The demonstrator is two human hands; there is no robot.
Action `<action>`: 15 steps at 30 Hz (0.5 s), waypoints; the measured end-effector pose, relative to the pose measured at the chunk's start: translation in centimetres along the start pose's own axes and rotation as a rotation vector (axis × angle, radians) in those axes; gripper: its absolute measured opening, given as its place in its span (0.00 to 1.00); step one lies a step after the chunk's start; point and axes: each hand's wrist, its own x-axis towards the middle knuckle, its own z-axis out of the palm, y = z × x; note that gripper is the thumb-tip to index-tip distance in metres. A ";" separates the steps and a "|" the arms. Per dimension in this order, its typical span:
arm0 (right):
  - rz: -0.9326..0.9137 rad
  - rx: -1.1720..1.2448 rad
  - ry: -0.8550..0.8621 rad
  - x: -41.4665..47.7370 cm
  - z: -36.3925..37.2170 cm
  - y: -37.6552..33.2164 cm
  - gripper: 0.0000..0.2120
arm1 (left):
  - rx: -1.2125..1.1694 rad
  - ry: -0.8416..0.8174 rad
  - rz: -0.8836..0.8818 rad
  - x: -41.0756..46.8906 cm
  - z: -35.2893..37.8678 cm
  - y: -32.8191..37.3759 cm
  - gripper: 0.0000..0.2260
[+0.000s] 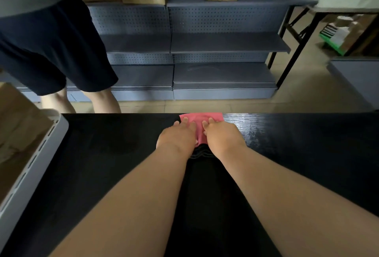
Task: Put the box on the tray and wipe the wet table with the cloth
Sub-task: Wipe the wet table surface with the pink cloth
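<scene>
head, cloth (202, 119) under l grip (176, 136) & r grip (222, 133), table (307, 144) far edge

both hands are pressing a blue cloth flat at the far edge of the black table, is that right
Not quite: the cloth is pink, not blue. The head view shows the left hand and the right hand pressing it flat at the far edge of the black table.

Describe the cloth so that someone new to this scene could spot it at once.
Start at the black table across the lower frame; go to the middle of its far edge. There the left hand and the right hand press on the cloth. It is the only pink thing in view.
</scene>
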 end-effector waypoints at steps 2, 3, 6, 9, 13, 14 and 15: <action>-0.008 -0.003 0.005 0.2 -0.2 0.1 0.22 | -0.009 -0.001 -0.007 0.3 -0.1 -0.1 0.25; -0.012 -0.004 0.000 0.2 -0.2 0.1 0.22 | -0.015 0.001 -0.009 0.3 -0.1 -0.1 0.25; -0.016 -0.012 -0.003 -0.3 -0.3 0.1 0.22 | -0.027 0.002 -0.012 -0.1 0.0 -0.1 0.25; -0.020 -0.021 -0.023 -1.3 -0.4 0.0 0.24 | -0.037 -0.012 -0.017 -0.8 0.2 0.0 0.25; -0.016 -0.022 -0.064 -3.7 -0.2 -0.7 0.27 | -0.024 -0.004 -0.014 -3.0 1.2 0.4 0.25; -0.012 -0.020 -0.066 -4.4 -0.1 -0.9 0.27 | -0.022 -0.002 -0.012 -3.8 1.4 0.5 0.25; -0.009 -0.025 -0.072 -5.2 0.0 -1.1 0.28 | -0.020 -0.001 -0.007 -4.6 1.7 0.7 0.25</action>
